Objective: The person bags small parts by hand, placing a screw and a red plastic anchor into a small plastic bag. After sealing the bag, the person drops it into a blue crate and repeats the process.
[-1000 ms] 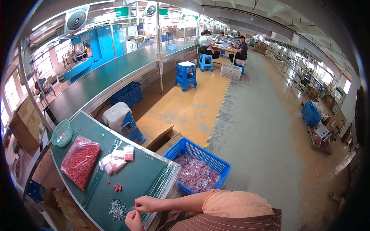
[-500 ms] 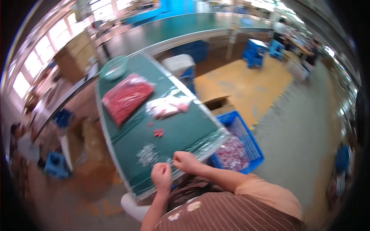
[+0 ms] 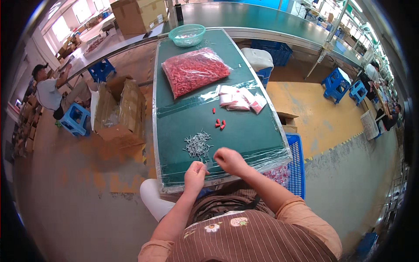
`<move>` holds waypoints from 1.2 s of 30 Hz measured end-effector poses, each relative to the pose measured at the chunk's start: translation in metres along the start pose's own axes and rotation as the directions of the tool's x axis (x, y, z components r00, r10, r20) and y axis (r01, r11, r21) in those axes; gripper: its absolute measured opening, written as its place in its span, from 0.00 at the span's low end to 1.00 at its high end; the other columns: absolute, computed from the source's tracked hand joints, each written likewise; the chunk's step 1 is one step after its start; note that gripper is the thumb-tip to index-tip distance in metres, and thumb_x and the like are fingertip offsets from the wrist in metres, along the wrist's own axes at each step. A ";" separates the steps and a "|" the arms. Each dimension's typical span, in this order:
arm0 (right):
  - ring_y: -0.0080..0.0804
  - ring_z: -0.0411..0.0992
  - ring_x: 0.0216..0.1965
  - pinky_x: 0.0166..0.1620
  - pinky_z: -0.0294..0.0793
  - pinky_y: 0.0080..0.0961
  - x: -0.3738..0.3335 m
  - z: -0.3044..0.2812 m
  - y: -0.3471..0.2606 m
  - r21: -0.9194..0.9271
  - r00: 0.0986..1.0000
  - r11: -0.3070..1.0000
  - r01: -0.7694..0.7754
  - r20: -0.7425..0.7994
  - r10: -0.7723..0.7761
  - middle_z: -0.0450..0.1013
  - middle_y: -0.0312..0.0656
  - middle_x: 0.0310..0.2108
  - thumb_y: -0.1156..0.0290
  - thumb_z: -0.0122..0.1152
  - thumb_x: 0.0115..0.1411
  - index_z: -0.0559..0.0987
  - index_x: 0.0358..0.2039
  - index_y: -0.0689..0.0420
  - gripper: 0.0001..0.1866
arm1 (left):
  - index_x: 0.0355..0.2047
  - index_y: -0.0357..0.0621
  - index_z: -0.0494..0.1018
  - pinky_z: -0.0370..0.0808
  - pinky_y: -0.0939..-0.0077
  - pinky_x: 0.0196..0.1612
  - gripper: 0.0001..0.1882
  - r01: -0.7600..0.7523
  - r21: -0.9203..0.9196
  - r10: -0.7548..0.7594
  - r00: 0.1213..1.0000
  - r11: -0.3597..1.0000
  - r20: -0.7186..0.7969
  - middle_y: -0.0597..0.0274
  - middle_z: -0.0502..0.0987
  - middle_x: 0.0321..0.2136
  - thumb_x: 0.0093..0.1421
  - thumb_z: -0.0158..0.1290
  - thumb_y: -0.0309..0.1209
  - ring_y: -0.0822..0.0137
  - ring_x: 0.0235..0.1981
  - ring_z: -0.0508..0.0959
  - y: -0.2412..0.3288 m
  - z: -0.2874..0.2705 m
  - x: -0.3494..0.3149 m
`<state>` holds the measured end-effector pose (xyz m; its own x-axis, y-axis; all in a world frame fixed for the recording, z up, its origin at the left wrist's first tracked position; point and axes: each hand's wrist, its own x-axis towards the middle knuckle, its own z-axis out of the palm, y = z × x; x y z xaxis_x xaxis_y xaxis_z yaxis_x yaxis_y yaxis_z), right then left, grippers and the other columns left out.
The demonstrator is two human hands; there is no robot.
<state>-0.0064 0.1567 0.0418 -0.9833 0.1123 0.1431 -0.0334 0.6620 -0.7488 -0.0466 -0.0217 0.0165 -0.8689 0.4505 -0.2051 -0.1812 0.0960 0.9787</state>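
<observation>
Both hands are working at the table's near edge, lower centre: left hand (image 3: 195,172) and right hand (image 3: 229,160) pinching something tiny, can't tell what. Screw pile (image 3: 197,145) and red caps (image 3: 219,123) are sitting mid-frame; big red bag (image 3: 194,70) still looking full, so plenty left.

The person wears a brown top with thin pale vertical stripes and small flower patches near the neckline, short peach-orange sleeves, and bare forearms; both hands are bare, without gloves or rings.
</observation>
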 end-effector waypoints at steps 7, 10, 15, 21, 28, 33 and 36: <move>0.48 0.71 0.36 0.40 0.72 0.41 0.052 0.016 0.028 -0.337 0.995 0.937 0.096 0.017 -0.096 0.70 0.49 0.31 0.74 0.52 0.51 0.76 0.27 0.59 0.05 | 0.24 0.40 0.72 0.70 0.82 0.32 0.04 0.045 0.226 -0.004 0.984 0.973 -0.177 0.68 0.75 0.22 0.52 0.57 0.23 0.78 0.26 0.73 0.015 -0.025 0.002; 0.49 0.71 0.36 0.40 0.72 0.41 0.057 0.014 0.029 -0.431 0.990 0.896 0.111 0.124 -0.063 0.70 0.49 0.31 0.75 0.50 0.50 0.74 0.25 0.60 0.05 | 0.24 0.40 0.74 0.70 0.82 0.31 0.04 0.077 0.248 -0.023 0.977 0.966 -0.214 0.67 0.76 0.22 0.50 0.59 0.23 0.77 0.25 0.73 0.021 -0.038 0.002; 0.49 0.71 0.36 0.40 0.72 0.42 0.063 0.005 0.028 -0.412 0.972 0.899 0.147 0.227 -0.055 0.70 0.50 0.30 0.74 0.50 0.50 0.74 0.25 0.60 0.05 | 0.24 0.38 0.74 0.70 0.82 0.32 0.04 0.108 0.176 -0.070 0.976 0.978 -0.206 0.66 0.77 0.24 0.49 0.59 0.23 0.77 0.26 0.74 0.016 -0.055 0.006; 0.49 0.71 0.36 0.40 0.72 0.41 0.069 0.005 0.021 -0.345 0.949 0.907 0.240 0.278 -0.146 0.71 0.50 0.31 0.73 0.51 0.50 0.74 0.25 0.60 0.05 | 0.26 0.37 0.75 0.70 0.83 0.33 0.02 0.099 0.152 -0.072 0.982 0.983 -0.173 0.65 0.77 0.24 0.51 0.58 0.21 0.77 0.27 0.74 0.014 -0.060 0.010; 0.44 0.75 0.33 0.35 0.75 0.37 0.078 0.005 0.020 -0.556 0.887 0.734 0.390 0.440 -0.138 0.74 0.46 0.30 0.74 0.54 0.48 0.78 0.25 0.58 0.05 | 0.25 0.38 0.76 0.71 0.81 0.32 0.05 0.180 0.331 -0.115 0.971 0.926 -0.208 0.64 0.78 0.23 0.48 0.60 0.25 0.75 0.26 0.75 0.043 -0.052 0.010; 0.45 0.76 0.31 0.33 0.75 0.38 0.082 0.006 0.018 -0.599 0.883 0.721 0.348 0.468 -0.037 0.75 0.47 0.29 0.73 0.57 0.46 0.79 0.25 0.59 0.06 | 0.24 0.39 0.76 0.71 0.80 0.31 0.06 0.164 0.376 -0.087 0.973 0.912 -0.212 0.64 0.79 0.22 0.47 0.61 0.28 0.75 0.25 0.75 0.038 -0.048 0.023; 0.46 0.76 0.31 0.33 0.75 0.39 0.078 0.000 0.031 -0.602 0.916 0.766 0.228 0.398 0.041 0.75 0.47 0.28 0.73 0.56 0.45 0.79 0.24 0.59 0.06 | 0.24 0.39 0.76 0.71 0.80 0.32 0.06 0.132 0.402 -0.054 0.978 0.906 -0.199 0.63 0.79 0.23 0.48 0.61 0.27 0.75 0.25 0.76 0.034 -0.042 0.031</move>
<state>-0.0844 0.1853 0.0298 -0.9737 -0.1654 -0.1569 -0.1418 0.9783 -0.1513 -0.0984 -0.0417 0.0432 -0.9322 0.2589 -0.2531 -0.0934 0.5033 0.8591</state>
